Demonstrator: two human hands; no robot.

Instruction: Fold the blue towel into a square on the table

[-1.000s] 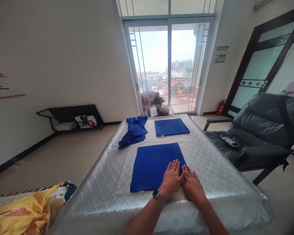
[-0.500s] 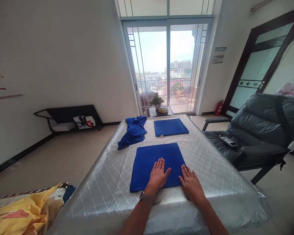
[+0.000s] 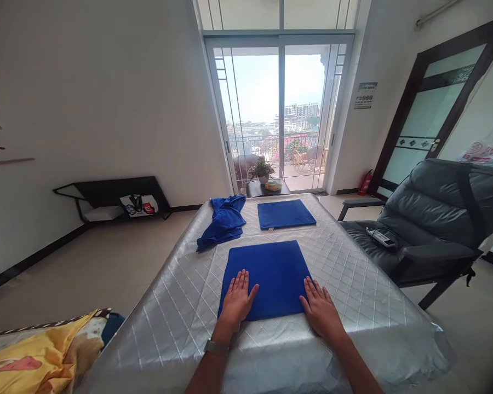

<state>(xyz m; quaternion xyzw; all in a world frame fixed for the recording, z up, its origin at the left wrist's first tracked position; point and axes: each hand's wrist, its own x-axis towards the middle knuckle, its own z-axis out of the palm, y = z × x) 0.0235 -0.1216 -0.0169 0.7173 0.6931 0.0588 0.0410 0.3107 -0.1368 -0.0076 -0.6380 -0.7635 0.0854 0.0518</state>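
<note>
A blue rectangular cloth (image 3: 273,276) lies flat on the silver quilted cover (image 3: 176,323) in front of me. My left hand (image 3: 237,300) rests flat on the cloth's left part, fingers stretched forward and thumb apart. On the cloth's right edge lies my right hand (image 3: 321,307), palm down with the fingers out, partly on the silver cover. Farther back, a second flat blue cloth (image 3: 286,213) with a small white tag lies squared. To its left is a crumpled pile of blue cloth (image 3: 223,221).
A grey reclining chair (image 3: 431,213) with a power strip (image 3: 381,237) on its seat stands at the right. Yellow fabric (image 3: 36,353) lies at the lower left. A potted plant (image 3: 263,169) sits on a small table beyond the far edge. A black rack (image 3: 115,191) stands by the left wall.
My left hand has slid left across the near blue cloth, from its middle to its left part. The right hand has stayed at the right edge. The cloths have not visibly moved.
</note>
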